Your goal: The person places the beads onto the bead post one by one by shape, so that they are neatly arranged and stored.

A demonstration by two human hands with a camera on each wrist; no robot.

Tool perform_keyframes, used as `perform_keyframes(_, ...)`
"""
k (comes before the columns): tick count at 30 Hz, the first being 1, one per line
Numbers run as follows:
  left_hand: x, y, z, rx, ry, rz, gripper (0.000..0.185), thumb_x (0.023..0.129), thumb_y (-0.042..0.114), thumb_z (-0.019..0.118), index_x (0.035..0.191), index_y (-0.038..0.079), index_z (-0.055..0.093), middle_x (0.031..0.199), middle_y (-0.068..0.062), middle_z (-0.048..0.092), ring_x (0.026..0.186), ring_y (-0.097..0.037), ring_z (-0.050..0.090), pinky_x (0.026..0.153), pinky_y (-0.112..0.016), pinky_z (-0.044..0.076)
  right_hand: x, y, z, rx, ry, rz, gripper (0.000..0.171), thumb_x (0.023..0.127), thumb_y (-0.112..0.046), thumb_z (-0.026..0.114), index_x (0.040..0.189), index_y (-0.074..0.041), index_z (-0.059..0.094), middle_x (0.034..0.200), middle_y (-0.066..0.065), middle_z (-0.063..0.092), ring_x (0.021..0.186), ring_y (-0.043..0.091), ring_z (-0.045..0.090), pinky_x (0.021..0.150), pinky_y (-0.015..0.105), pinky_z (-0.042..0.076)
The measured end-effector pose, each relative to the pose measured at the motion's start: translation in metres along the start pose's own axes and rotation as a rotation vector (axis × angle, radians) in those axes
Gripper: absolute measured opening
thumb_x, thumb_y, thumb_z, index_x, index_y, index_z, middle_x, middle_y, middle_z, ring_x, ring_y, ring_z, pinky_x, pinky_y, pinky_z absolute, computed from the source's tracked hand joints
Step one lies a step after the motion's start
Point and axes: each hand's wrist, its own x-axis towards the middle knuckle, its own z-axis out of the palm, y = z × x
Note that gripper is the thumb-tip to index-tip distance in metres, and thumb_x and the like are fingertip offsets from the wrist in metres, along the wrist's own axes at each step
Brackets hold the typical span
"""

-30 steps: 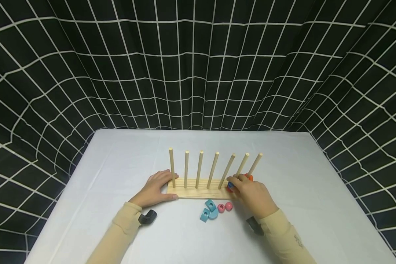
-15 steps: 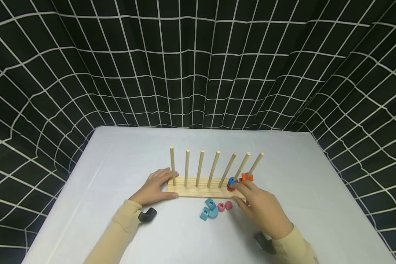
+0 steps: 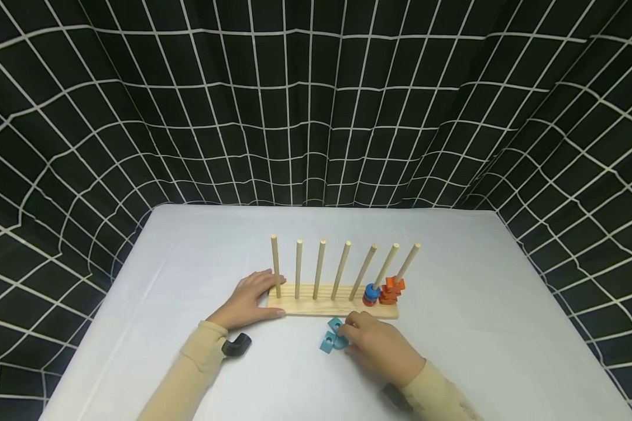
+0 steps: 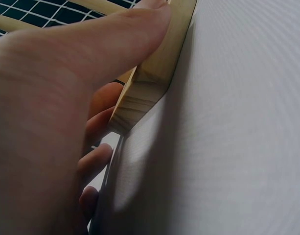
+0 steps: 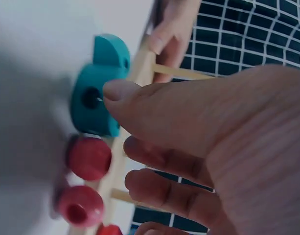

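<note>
Left hand [image 3: 248,299] clamped on left end of wooden base [image 3: 308,307], head view; right hand [image 3: 381,348] over teal blocks [image 3: 326,347] just in front of base. Blue-and-red stack [image 3: 371,292] on second peg from right [image 3: 386,266], orange pieces [image 3: 390,294] on rightmost peg [image 3: 408,262]. Left wrist view: thumb on front edge, fingers [image 4: 95,164] behind. Right wrist view: thumb and fingers apart, thumb tip at teal block, contact unclear; pink beads [image 5: 89,159] alongside.

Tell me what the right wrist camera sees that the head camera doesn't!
Only the right wrist view shows two pinkish-red beads, lying beside the teal pieces.
Only the head view shows the orange pieces at the right end of the wooden rack.
Both show the teal pieces, parts of the rack, the left grip, the right grip and the checked curtain.
</note>
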Motion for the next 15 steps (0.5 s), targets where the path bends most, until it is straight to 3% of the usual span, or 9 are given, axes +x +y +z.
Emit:
perform_keyframes(10,0.000,0.001,-0.001,-0.006,0.013,0.009,0.073,0.075,0.063,0.069,0.138,0.030,0.050,0.147,0.002,0.045,0.142,-0.028,0.029,0.115,-0.056,0.017,0.002,-0.005,0.012,-0.005,-0.018,-0.003,0.024,0.076,-0.009,0.080,0.094,-0.017,0.066,0.089,-0.008,0.050,0.075,0.007,0.048,0.061,0.018,0.049)
perform_keyframes(15,0.000,0.000,0.000,-0.007,0.001,-0.002,0.073,0.076,0.066,0.067,0.138,0.032,0.048,0.148,0.004,0.044,0.143,-0.026,0.027,0.116,-0.054,0.016,0.003,-0.003,0.005,-0.009,-0.032,0.001,0.025,0.076,-0.011,0.080,0.096,-0.017,0.065,0.092,-0.008,0.054,0.081,0.007,0.053,0.069,0.020,0.053)
